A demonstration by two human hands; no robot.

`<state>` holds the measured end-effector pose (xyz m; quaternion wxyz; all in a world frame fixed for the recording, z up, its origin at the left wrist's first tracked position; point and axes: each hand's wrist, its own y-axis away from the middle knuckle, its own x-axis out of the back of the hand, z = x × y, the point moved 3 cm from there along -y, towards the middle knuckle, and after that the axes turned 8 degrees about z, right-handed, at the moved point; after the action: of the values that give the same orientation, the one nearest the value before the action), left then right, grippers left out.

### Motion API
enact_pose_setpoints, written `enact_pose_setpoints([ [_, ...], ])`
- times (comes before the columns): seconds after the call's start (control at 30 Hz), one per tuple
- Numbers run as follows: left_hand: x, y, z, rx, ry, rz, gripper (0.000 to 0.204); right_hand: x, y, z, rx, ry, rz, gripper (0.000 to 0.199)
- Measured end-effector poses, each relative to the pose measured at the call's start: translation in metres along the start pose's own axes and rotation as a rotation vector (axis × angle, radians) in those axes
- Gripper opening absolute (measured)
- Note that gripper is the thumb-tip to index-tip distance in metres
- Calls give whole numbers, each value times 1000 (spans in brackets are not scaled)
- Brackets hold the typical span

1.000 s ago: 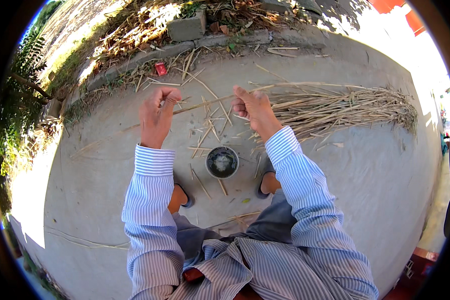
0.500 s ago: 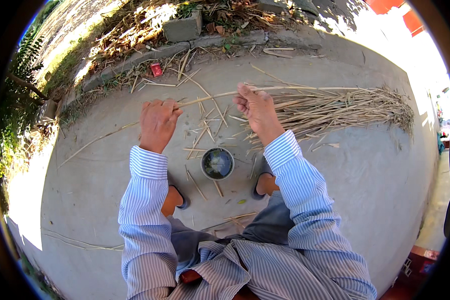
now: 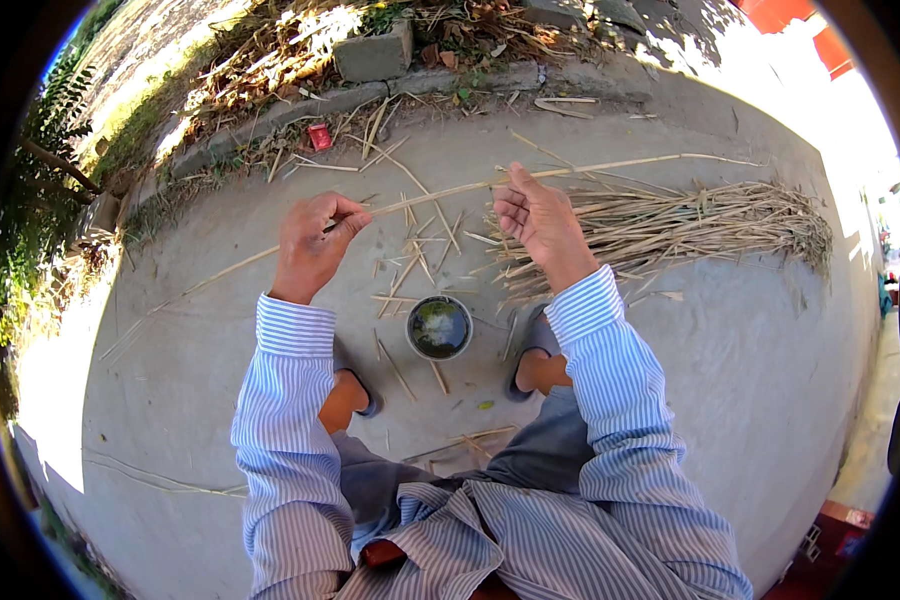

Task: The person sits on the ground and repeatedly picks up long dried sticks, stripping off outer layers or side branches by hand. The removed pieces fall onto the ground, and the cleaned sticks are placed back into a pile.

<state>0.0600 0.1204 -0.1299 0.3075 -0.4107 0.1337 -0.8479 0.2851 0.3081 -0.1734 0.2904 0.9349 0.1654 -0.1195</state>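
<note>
A long, thin, pale dry stalk (image 3: 428, 198) stretches slantwise between my two hands, its right side higher. My left hand (image 3: 313, 245) is closed, thumb and forefinger pinching the stalk, whose thin left end trails toward the ground. My right hand (image 3: 540, 222) pinches it between thumb and fingertips farther right, the other fingers curled. Its right end reaches over a loose bundle of dry stalks (image 3: 685, 225) on the concrete. Between my feet, below the hands, stands a small round container (image 3: 439, 357) of dark liquid with light reflected in it.
Short broken stalk pieces (image 3: 395, 372) lie scattered around the container. Along the far side runs a low curb (image 3: 260, 125) with a grey block (image 3: 374, 53) and dry leaf litter. A small red packet (image 3: 319, 137) lies near it. Bushes (image 3: 45, 220) grow at the left.
My left hand has turned, with thumb and forefinger now showing in a pinch. The right hand has shifted slightly right, and the stalk's right end has risen clear of the bundle's outline.
</note>
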Motion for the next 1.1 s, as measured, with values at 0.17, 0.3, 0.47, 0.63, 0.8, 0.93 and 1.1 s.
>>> enact_pose_setpoints([
  [0.17,1,2,1,78,129,-71,16,8,-10,1,43,3,-7,35],
  [0.3,-15,11,1,267,158,-232,14,-7,5,0,135,-16,-64,33],
  [0.47,-23,17,-21,482,482,-231,18,-16,9,-6,287,9,-277,34],
  [0.63,3,9,-43,600,626,107,21,-13,12,-12,349,60,-329,31],
  [0.8,-23,15,-14,230,276,-202,20,-18,17,-15,374,83,-372,26],
  [0.93,-35,21,-8,381,399,-309,15,-24,20,-15,386,100,-368,28],
  [1.1,-37,20,-7,502,504,-112,15,-25,23,-17,425,87,-372,28],
])
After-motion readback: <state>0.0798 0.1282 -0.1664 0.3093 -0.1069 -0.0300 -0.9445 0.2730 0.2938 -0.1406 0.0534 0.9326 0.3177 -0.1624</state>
